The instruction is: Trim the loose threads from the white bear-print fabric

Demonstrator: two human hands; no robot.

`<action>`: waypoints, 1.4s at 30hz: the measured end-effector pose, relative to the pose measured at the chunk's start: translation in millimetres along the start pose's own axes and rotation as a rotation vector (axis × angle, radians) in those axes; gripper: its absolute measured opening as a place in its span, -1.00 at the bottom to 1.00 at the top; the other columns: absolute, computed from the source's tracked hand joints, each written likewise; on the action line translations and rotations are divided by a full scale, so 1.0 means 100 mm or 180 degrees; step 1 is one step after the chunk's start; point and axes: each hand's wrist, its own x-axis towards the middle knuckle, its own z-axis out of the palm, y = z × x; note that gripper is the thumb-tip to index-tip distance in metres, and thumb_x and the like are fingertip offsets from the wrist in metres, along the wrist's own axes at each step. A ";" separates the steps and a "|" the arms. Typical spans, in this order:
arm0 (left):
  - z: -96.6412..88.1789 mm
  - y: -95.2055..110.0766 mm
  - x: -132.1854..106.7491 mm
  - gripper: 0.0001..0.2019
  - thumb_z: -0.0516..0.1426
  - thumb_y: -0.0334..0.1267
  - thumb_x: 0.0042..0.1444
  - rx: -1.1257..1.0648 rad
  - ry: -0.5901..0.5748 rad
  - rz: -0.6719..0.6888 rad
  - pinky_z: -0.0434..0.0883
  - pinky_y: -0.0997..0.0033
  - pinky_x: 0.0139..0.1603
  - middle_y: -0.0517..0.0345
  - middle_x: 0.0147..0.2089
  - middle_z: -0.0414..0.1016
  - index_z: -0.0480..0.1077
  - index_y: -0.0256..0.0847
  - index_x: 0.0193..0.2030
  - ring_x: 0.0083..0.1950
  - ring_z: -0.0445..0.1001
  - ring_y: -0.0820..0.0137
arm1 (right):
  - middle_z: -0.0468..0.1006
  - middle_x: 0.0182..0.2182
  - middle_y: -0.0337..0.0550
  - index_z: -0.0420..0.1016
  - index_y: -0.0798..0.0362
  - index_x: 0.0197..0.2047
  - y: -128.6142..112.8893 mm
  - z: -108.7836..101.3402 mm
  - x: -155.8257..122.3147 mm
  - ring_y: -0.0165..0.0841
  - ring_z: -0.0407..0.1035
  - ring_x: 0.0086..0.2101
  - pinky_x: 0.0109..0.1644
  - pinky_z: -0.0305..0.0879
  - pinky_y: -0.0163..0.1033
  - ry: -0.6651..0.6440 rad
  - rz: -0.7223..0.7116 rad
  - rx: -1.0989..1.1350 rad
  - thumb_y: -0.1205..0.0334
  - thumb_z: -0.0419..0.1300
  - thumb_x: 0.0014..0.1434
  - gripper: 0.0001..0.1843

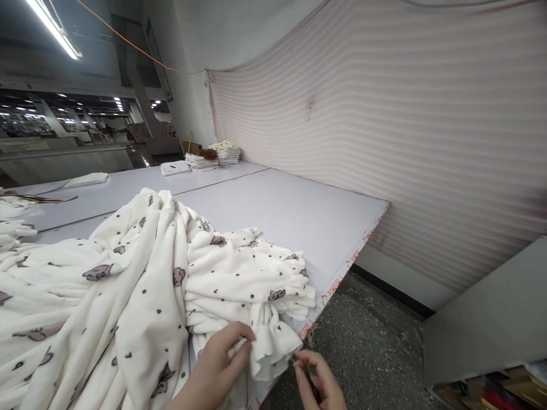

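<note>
A big heap of white fleece fabric (141, 285) printed with small pink animals and dark hearts lies on the near end of a long pale cutting table (299, 210). My left hand (216, 367) pinches a folded edge of this fabric near the table's corner, thumb and fingers closed on it. Just right of it, past the table edge, my right hand (320, 381) has its fingers curled together by the fabric's hanging corner; what they grip, if anything, is too small to make out.
Stacks of folded white cloth (213, 156) sit at the table's far end, more cloth pieces (12, 216) at the left. A pink-striped fabric sheet (405, 131) hangs along the right. Below it are a speckled floor (367, 341) and a grey board (487, 319).
</note>
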 end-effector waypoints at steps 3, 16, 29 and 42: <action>-0.09 -0.11 -0.18 -0.80 0.04 -0.12 0.15 -0.0530 0.0454 -0.0331 0.35 0.44 -0.15 0.16 -0.29 0.51 0.40 -0.16 -0.31 -0.20 0.46 0.28 | 0.37 -0.50 -0.29 0.40 0.03 0.03 -0.04 0.05 0.05 -0.37 0.36 -0.50 -0.41 0.33 -0.38 0.0015 0.0172 -0.0079 -0.05 0.26 0.04 -0.47; -0.17 -0.04 -0.45 -0.73 0.17 -0.04 0.05 0.0920 -0.0175 -0.0443 0.35 0.30 -0.15 0.08 -0.22 0.49 0.39 -0.17 -0.20 -0.17 0.46 0.18 | 0.41 -0.46 -0.25 0.46 0.03 -0.37 -0.53 0.04 0.31 -0.36 0.33 -0.39 -0.32 0.25 -0.39 -0.0792 -0.0008 -0.0006 0.28 0.15 0.13 -0.92; 0.09 -0.06 -0.27 -0.77 0.04 -0.50 0.02 0.0017 0.0346 0.1139 0.23 0.51 -0.35 0.21 -0.38 0.27 0.04 -0.13 -0.46 -0.36 0.30 0.42 | 0.28 -0.44 -0.29 0.26 -0.01 -0.41 -0.61 0.11 0.10 -0.40 0.26 -0.42 -0.32 0.16 -0.38 -0.0062 -0.0853 -0.0248 0.37 0.10 0.13 -0.88; 0.00 0.15 -0.20 -0.73 0.06 -0.06 0.17 -0.1449 -0.0103 -0.0813 0.31 0.46 -0.18 0.23 -0.39 0.38 0.40 -0.21 -0.36 -0.26 0.34 0.35 | 0.63 -0.28 -0.10 0.56 -0.03 -0.12 -0.81 0.13 0.31 -0.26 0.52 -0.28 -0.18 0.39 -0.29 -0.0846 -0.0554 -0.0463 0.29 0.11 0.18 -0.75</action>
